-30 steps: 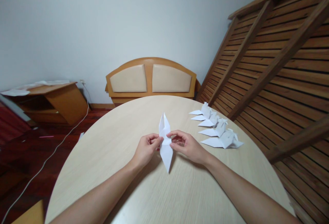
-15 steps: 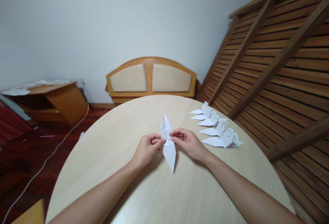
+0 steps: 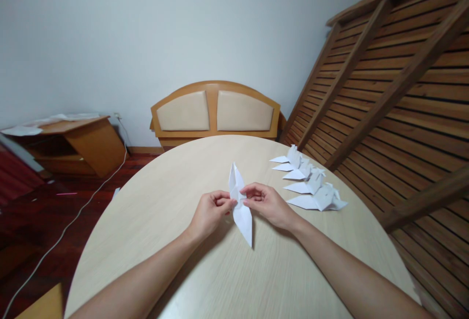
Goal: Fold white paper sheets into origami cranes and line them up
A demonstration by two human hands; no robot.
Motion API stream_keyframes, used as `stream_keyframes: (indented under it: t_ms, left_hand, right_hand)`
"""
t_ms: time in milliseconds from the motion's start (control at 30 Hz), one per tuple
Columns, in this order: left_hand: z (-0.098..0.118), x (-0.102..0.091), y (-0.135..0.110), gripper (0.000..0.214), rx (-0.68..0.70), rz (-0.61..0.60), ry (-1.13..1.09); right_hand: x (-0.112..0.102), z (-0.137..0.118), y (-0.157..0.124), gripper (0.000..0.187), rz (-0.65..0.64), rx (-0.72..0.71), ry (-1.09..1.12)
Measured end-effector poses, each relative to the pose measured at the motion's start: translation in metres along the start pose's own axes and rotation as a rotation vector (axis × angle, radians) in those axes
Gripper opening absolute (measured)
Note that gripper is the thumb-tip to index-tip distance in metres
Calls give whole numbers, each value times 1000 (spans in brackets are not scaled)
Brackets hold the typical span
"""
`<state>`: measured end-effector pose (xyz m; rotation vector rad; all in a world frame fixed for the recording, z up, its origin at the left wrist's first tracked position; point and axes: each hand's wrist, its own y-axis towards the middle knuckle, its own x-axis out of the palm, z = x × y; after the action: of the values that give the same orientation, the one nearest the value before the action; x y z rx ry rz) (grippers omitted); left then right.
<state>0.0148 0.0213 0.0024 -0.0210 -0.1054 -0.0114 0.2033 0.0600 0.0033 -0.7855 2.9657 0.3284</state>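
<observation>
A long, narrow folded white paper piece (image 3: pixel 243 214), pointed at both ends, is held just above the round light-wood table (image 3: pixel 164 202). My left hand (image 3: pixel 210 211) pinches its middle from the left. From the right, my right hand (image 3: pixel 266 202) pinches the same spot. Both hands have their fingers closed on the paper. Its lower tip points toward me and its upper tip points away.
Several finished white folded paper figures (image 3: pixel 311 184) lie in a row on the table's right side. A padded wooden headboard (image 3: pixel 216 111) stands behind the table. A slatted wooden frame (image 3: pixel 395 89) leans at right. A low wooden cabinet (image 3: pixel 78 143) and a white cable (image 3: pixel 73 221) are at left.
The folded paper has turned slightly between my fingers: its lower tip has swung to the right. Both hands stay pinched at its middle.
</observation>
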Motion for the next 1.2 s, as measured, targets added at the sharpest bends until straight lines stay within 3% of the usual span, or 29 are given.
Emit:
stream_keyframes:
  t_ms: [167,300,833,1200]
  left_hand:
    - [3,-1,-1,44,27,30,-39]
    - [5,-2,-2,47,85,8,-85]
    - [-3,-5,-1,33,157,-12,55]
    - [-4,-6,-1,30,179,-2,84]
  right_hand:
    - [1,-5,-2,20,-26,-20,-32]
    - [1,-6,-4,24,-40,-42,-90]
    - [-7,-17,-7,28,-132,-164,-197]
    - [-7,-15,-6,26,-111,-168,-202]
